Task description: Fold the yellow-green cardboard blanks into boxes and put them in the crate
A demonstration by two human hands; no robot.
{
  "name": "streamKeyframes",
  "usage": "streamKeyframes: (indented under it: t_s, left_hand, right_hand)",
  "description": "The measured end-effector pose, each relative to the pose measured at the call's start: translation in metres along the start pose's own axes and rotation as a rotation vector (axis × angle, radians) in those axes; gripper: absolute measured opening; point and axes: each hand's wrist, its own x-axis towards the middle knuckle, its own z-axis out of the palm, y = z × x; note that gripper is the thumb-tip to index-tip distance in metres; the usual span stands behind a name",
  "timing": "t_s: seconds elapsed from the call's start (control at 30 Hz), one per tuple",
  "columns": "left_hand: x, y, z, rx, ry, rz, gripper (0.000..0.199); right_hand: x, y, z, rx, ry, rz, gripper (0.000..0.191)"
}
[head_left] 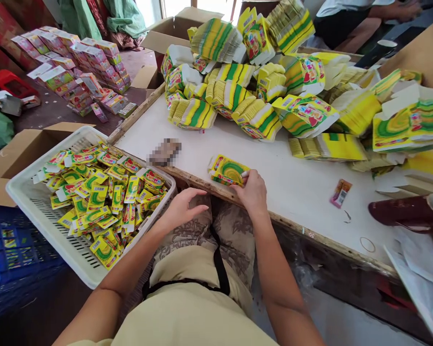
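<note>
A small yellow and green printed box is near the front edge of the white table. My right hand grips its right end between thumb and fingers. To the left, my left hand hovers over my lap by the table edge, thumb and fingers apart, with nothing in it. Beside that hand stands a white plastic basket heaped with similar yellow boxes.
Bundles of flattened yellow cartons are piled along the table's back. A dark red mug lies at right, near a small sachet. Stacked pink boxes stand back left. A blue crate sits low left. Another person's legs show behind.
</note>
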Motion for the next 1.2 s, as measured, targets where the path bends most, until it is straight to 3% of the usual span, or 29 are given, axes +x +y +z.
streamKeyframes:
  t_s: [0.13,0.23,0.33,0.43,0.57,0.73,0.93,1.03,1.2]
  left_hand:
    - [0.011,0.003,0.029,-0.469,0.026,-0.12,0.069]
    - [0.024,0.015,0.047,-0.794,0.141,-0.094,0.063]
    - [0.032,0.029,0.052,-0.958,0.3,-0.084,0.059]
    - [0.03,0.036,0.048,-0.952,0.436,-0.111,0.058]
    - [0.018,0.031,0.041,-0.892,0.489,-0.069,0.05]
    - [0.009,0.022,0.041,-0.727,0.637,-0.126,0.06]
    - [0.016,0.02,0.038,-0.842,0.752,-0.18,0.083]
    - [0.021,0.021,0.036,-0.855,0.762,-0.202,0.083]
    - [0.021,0.021,0.035,-0.802,0.733,-0.216,0.067]
  right_hand:
    - [-0.02,-0.024,-0.012,0.236,-0.053,-0.009,0.035]
    - [-0.043,-0.05,-0.011,0.375,-0.186,-0.081,0.03]
    - [-0.064,-0.072,-0.008,0.463,-0.22,-0.116,0.026]
    - [-0.077,-0.085,-0.009,0.545,-0.275,-0.138,0.025]
    - [-0.088,-0.092,-0.009,0.649,-0.426,-0.098,0.028]
    - [-0.094,-0.093,0.002,0.725,-0.374,0.057,0.04]
    - [-0.093,-0.102,-0.001,0.743,-0.499,-0.207,0.023]
    - [-0.091,-0.104,-0.001,0.696,-0.5,-0.227,0.027]
    - [-0.091,-0.096,0.013,0.795,-0.406,-0.04,0.022]
